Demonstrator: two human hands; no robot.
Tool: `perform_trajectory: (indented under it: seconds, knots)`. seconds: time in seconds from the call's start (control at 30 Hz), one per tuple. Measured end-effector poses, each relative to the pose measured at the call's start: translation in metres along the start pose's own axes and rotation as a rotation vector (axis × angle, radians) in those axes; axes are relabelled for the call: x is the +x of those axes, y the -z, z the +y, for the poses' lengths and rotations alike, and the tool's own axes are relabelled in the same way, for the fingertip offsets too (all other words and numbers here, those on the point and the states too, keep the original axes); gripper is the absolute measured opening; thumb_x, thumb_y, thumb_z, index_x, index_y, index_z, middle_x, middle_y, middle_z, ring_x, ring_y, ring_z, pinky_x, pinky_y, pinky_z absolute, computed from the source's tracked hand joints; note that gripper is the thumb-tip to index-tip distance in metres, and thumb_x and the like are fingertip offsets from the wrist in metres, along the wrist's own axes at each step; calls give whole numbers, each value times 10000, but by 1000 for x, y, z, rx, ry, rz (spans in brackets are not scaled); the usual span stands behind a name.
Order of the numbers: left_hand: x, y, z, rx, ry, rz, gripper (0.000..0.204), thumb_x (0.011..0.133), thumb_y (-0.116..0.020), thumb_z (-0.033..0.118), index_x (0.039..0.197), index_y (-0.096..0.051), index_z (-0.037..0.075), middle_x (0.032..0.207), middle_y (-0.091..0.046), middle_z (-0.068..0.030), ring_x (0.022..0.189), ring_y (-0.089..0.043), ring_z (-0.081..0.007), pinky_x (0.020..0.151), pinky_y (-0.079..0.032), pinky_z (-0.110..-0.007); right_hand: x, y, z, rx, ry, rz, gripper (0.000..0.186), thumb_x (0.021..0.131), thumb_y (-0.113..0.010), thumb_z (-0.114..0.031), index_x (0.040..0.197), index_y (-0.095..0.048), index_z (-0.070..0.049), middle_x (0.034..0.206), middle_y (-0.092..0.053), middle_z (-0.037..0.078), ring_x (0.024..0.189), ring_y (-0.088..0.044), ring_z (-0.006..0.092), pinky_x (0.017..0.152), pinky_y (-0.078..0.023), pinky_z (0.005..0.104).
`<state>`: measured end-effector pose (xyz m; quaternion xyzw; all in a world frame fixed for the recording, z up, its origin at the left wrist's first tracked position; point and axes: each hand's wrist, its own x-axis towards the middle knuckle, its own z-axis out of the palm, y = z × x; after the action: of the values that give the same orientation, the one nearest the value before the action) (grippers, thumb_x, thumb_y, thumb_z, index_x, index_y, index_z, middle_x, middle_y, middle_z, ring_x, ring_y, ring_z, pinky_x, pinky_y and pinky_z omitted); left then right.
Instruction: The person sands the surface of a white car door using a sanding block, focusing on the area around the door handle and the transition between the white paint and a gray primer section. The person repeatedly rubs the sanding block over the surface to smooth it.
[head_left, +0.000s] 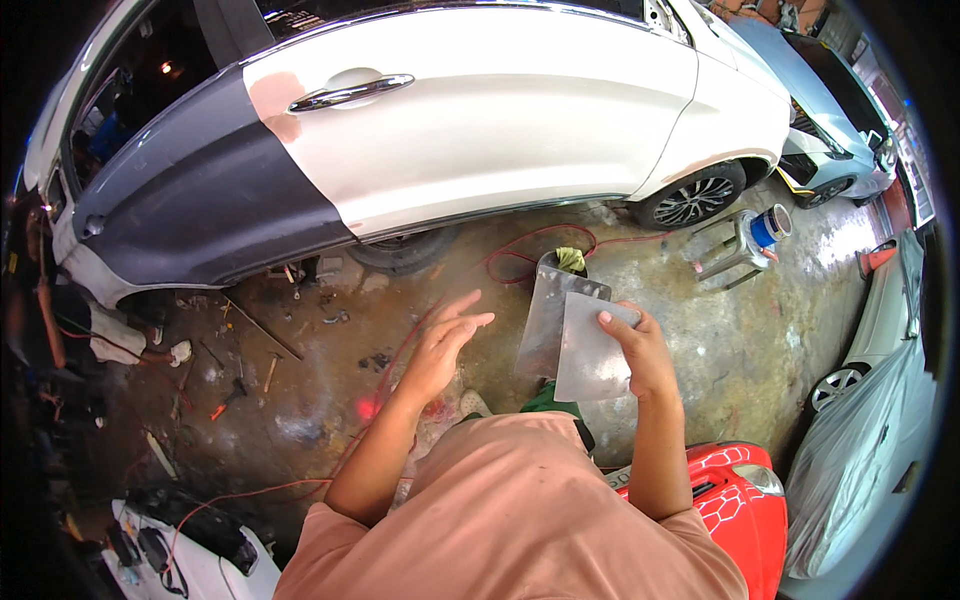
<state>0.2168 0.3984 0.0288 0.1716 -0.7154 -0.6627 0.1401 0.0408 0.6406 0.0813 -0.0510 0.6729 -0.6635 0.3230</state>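
My right hand (645, 352) grips a flat grey sheet (588, 350) by its upper right corner, thumb lying on top. Just behind it and partly covered by it is a darker grey flat panel (545, 315); I cannot tell whether the hand touches that too. A crumpled yellow-green cloth (570, 259) shows at the panel's far end. My left hand (443, 350) is raised in the air left of the sheet, fingers stretched out and holding nothing. Ahead stands a white car door (500, 120) with a chrome handle (352, 92), beside a dark grey rear panel (210, 190).
A red hose (505, 240) winds over the floor. Tools, among them a hammer (272, 371), lie at left near a person's leg (120, 340). A metal stool (735, 240) carries a blue-banded can (771, 226). A red car (740, 520) is close behind me on the right.
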Motion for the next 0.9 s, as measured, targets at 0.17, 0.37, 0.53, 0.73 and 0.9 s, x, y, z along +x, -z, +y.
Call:
perform_trajectory:
  seconds: [0.17,0.37,0.53,0.73,0.9]
  knots:
    - [3,10,8,387,-225,111,229,969,-619,132,1131,-768,67,1479,-551,-104,1454,-375,-280,1198,-274,-400,-2,7,-2,31,36,-14,244,902,-766,-217,1031,-674,-31,937,-684,36,884,-604,126,825,-455,297]
    - [7,10,20,298,-199,241,131,877,-731,39,998,-779,54,1323,-628,-100,1235,-543,-235,1053,-422,-356,-10,12,-2,54,37,-31,272,895,-773,-223,1051,-666,-28,936,-684,42,883,-617,132,815,-467,290]
    - [6,11,26,266,-104,262,54,896,-721,45,922,-760,18,944,-710,-78,874,-648,-158,835,-481,-272,-15,10,-2,209,86,110,372,892,-777,-239,1161,-662,-7,1011,-702,66,926,-650,158,838,-497,306]
    - [7,12,18,742,-329,299,95,897,-714,96,928,-760,19,814,-659,-90,812,-599,-283,812,-479,-396,-20,24,-4,264,50,32,405,903,-763,-260,1200,-655,-6,1048,-706,67,954,-659,167,842,-515,316]
    - [5,13,28,753,-332,174,163,854,-745,90,1010,-767,46,983,-639,-87,941,-581,-277,877,-468,-388,-21,30,-3,286,77,46,367,913,-746,-263,1175,-672,-18,1040,-707,61,951,-657,158,840,-513,314]
